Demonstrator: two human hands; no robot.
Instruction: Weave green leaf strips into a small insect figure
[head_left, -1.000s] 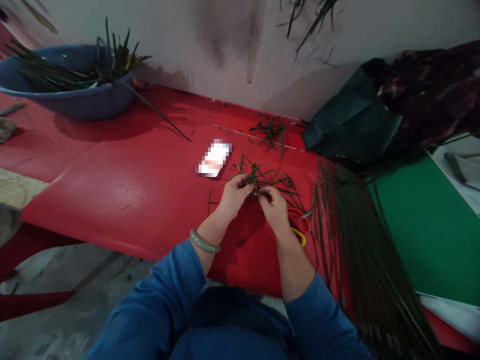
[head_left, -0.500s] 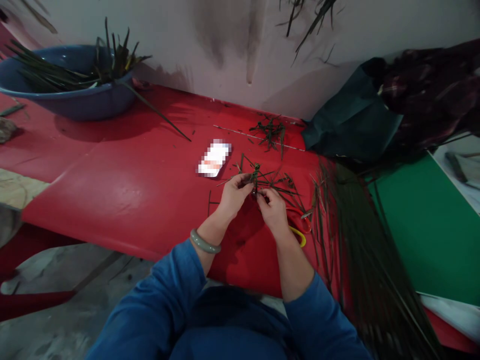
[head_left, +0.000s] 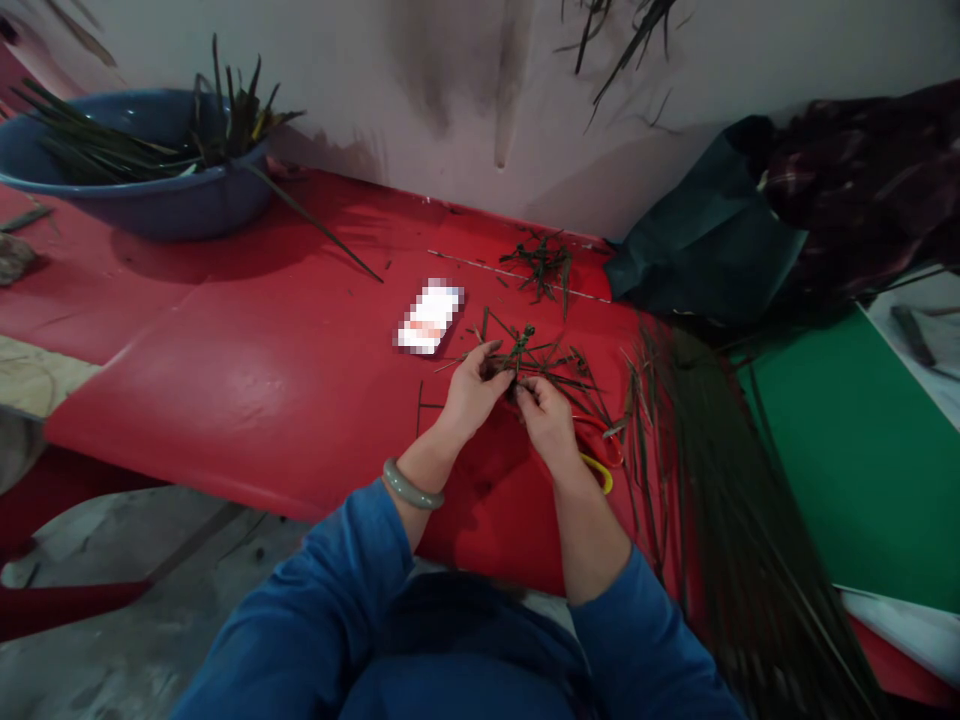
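Between my two hands is a small woven piece of green leaf strips, its knotted top pointing away from me. My left hand, with a bangle at the wrist, pinches its lower left side with thumb and fingers. My right hand is closed on the lower end of the piece, close to the left thumb. The fingertips cover the bottom of it. Scissors with red and yellow handles lie partly hidden beneath my right wrist. Loose leaf strips are scattered just behind the hands.
A blue basin of long leaves stands at the back left of the red table. A blurred bright phone lies left of a pile of leaf pieces. Long leaves and a green board take up the right side.
The top of the woven piece has tilted to the right, away from my left fingers. My left thumb and fingers have spread slightly; my right hand has hardly moved.
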